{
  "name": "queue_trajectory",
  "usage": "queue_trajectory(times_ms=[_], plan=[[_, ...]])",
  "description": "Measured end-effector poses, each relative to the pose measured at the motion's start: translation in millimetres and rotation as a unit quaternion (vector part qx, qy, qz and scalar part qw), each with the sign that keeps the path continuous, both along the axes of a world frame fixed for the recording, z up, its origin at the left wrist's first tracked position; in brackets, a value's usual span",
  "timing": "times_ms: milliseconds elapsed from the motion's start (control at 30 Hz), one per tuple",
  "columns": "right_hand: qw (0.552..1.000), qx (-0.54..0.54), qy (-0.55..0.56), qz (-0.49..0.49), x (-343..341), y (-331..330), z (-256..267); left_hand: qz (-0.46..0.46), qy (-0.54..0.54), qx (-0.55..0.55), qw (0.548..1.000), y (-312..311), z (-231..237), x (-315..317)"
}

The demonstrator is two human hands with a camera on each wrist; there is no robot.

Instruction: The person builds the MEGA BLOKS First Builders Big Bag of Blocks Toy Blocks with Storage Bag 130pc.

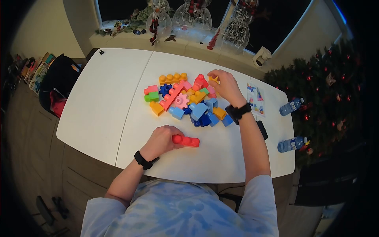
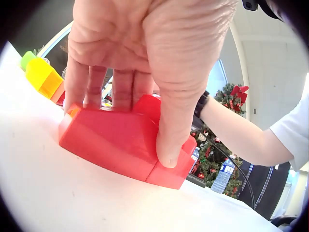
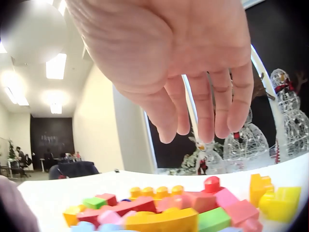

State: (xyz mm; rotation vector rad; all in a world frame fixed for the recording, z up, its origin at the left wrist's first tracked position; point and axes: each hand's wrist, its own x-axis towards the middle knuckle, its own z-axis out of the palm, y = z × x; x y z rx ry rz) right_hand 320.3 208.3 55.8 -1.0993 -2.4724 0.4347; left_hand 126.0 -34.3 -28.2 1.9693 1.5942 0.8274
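I am making out no readable word, brand or number: the small printed labels point(image 1: 292, 144) on the clear bluish plastic bottles point(image 1: 283, 147) are sitting too small at right, and pale marks point(image 3: 49, 138) on the dark rectangular wall point(image 3: 50, 124) are blurring at left.

Tie-dye shirt point(image 1: 181, 211), black wrist straps

Cloudy patches of soft blue spread over white across the front of the shirt. The left sleeve point(image 1: 102, 217) and right sleeve point(image 1: 258, 203) are short and wide, mostly pale. A black left strap point(image 1: 144, 160) and a black right strap point(image 1: 238, 113), each with a chunky dark block, sit behind the bare left hand point(image 1: 161, 141) and right hand point(image 1: 226, 87).
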Motion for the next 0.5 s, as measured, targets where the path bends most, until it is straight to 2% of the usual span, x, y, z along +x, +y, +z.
queue_trajectory(times_ms=[100, 200, 333, 400, 433, 500], plan=[[0.997, 0.069, -0.037, 0.004, -19.2, 48.1, -28.9, 0.001, -0.003, -0.004, 1.000, -0.5, -2.0, -1.0], [0.997, -0.026, -0.068, -0.001, -42.8, 70.0, -52.1, -0.005, -0.012, 0.005, 1.000, -0.9, -1.9, -2.5], [0.992, -0.067, -0.104, -0.008, -58.7, 83.3, -68.1, -0.009, -0.014, 0.002, 1.000, -1.3, -0.9, -4.1], [0.991, -0.004, -0.135, -0.006, -57.4, 77.3, -73.5, -0.011, -0.011, 0.001, 1.000, -0.6, -0.9, -5.0], [0.990, -0.007, -0.137, -0.008, -56.7, 74.2, -71.2, -0.013, -0.006, 0.003, 1.000, -0.2, -0.8, -4.9], [0.996, 0.009, -0.086, -0.033, -54.5, 74.4, -59.7, -0.012, -0.009, -0.005, 1.000, -0.5, -0.6, -4.1]])
